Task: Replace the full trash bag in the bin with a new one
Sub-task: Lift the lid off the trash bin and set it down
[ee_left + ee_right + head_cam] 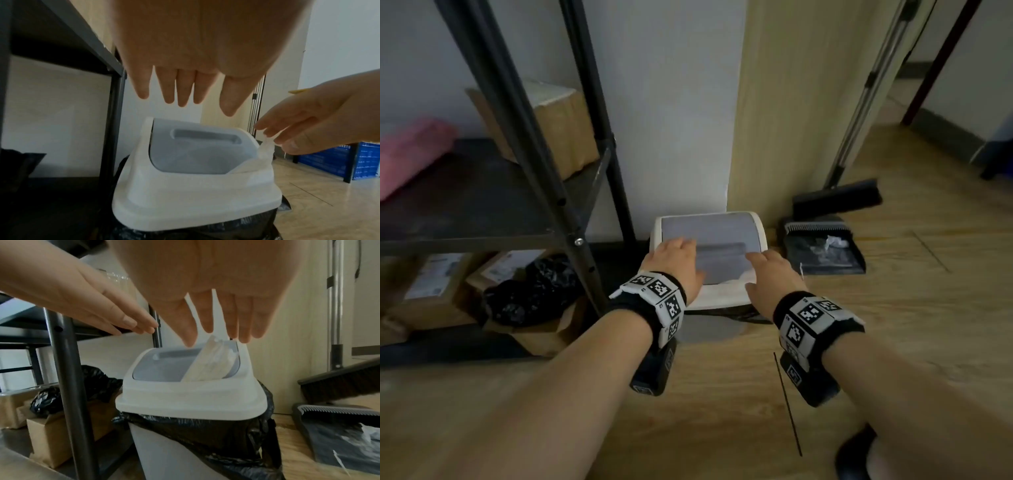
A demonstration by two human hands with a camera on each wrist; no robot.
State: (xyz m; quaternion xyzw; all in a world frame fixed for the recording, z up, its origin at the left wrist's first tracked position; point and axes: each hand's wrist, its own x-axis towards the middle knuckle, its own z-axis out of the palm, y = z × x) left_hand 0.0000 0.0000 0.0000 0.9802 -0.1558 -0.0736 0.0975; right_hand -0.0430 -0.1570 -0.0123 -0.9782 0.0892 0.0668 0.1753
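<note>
The full black plastic trash bag [207, 431] sat in the grey bin [164, 456] below both relaxed, empty hands, left hand [674, 263] and right hand [770, 274], which hovered above the white swing lid [191, 400]. Lifting the lid carelessly might drag out the white wrapper [207, 365] jammed in it.

Left hand [677, 262] and right hand [770, 274] reach forward, fingers straight.

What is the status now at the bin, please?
Left hand and right hand open above swing lid. Black bag in bin, lid on. White wrapper stuck in flap.
</note>
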